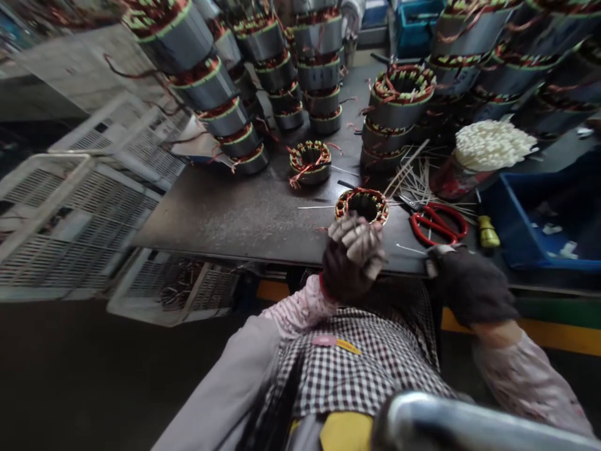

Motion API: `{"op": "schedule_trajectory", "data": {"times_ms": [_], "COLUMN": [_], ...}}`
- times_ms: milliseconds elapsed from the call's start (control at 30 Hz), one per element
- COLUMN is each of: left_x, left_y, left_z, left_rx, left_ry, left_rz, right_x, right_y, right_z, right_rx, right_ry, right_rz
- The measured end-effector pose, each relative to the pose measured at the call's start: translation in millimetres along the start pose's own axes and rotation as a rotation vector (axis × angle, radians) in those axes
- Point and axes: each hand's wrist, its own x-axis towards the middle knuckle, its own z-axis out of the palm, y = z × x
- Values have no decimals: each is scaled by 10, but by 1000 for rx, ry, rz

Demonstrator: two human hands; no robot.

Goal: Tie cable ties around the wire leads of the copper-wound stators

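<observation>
A small motor stator (pixel 341 202) with copper windings stands at the table's near edge. My left hand (pixel 354 257), in a dark glove with pale fingers, is curled against its near rim and covers that side. My right hand (pixel 469 282), in a dark glove, is at the table edge with its fingers drawn together. Its fingertips are right beside the red handles of the scissors (pixel 439 223). A thin white strip (pixel 410 249) runs towards these fingertips; whether they grip it is unclear. Another thin strip (pixel 315 207) lies left of the stator.
Another wound stator (pixel 310 164) sits farther back. Stacks of stators (pixel 320 74) line the rear and both sides. To the right are loose white sticks (pixel 416 172), a can of white sticks (pixel 457 175), a yellow-handled tool (pixel 488 232) and a blue bin (pixel 521 219). White crates (pixel 89 225) stand left.
</observation>
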Motion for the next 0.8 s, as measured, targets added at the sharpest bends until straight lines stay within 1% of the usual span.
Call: {"op": "schedule_trajectory", "data": {"times_ms": [33, 67, 100, 133, 200, 267, 333, 367, 400, 433, 467, 500, 567, 600, 633, 667, 700, 733, 800], "left_x": [-64, -118, -154, -171, -144, -68, 8, 34, 49, 51, 43, 26, -21, -43, -61, -68, -61, -38, 62], "left_y": [69, 148, 234, 320, 458, 511, 476, 437, 392, 348, 312, 287, 277, 288, 306, 326, 341, 349, 326], "left_z": [-41, -73, -91, -94, -67, -35, -38, -56, -81, -108, -132, -149, -162, -164, -167, -179, -202, -237, -335], "left_rx": [-89, -188, -296, -409, -633, -821, -959, -1031, -1112, -1199, -1282, -1349, -1411, -1401, -1355, -1249, -1102, -939, -667], "left_ry": [-38, -98, -169, -239, -340, -381, -386, -396, -430, -488, -569, -660, -810, -854, -880, -879, -854, -807, -682], "left_rz": [8, -26, -102, -217, -503, -736, -898, -960, -1015, -1069, -1114, -1144, -1154, -1133, -1082, -983, -849, -705, -468], "right_x": [-37, -92, -162, -243, -411, -543, -598, -589, -557, -504, -436, -360, -215, -161, -128, -117, -129, -161, -263], "right_y": [-49, -111, -188, -278, -477, -650, -730, -727, -702, -663, -622, -587, -565, -577, -600, -625, -646, -655, -620], "right_z": [-12, -10, 9, 43, 131, 194, 186, 155, 114, 70, 33, 10, 20, 48, 82, 113, 135, 143, 123], "right_rx": [8, 25, 47, 73, 120, 162, 269, 344, 421, 495, 568, 646, 832, 928, 1011, 1074, 1111, 1120, 1031], "right_ry": [21, 55, 98, 143, 208, 226, 216, 215, 212, 194, 147, 63, -200, -327, -402, -412, -355, -248, 28], "right_rz": [-6, -3, 2, -1, -52, -124, -156, -129, -72, 0, 73, 134, 187, 187, 191, 209, 235, 259, 251]}}
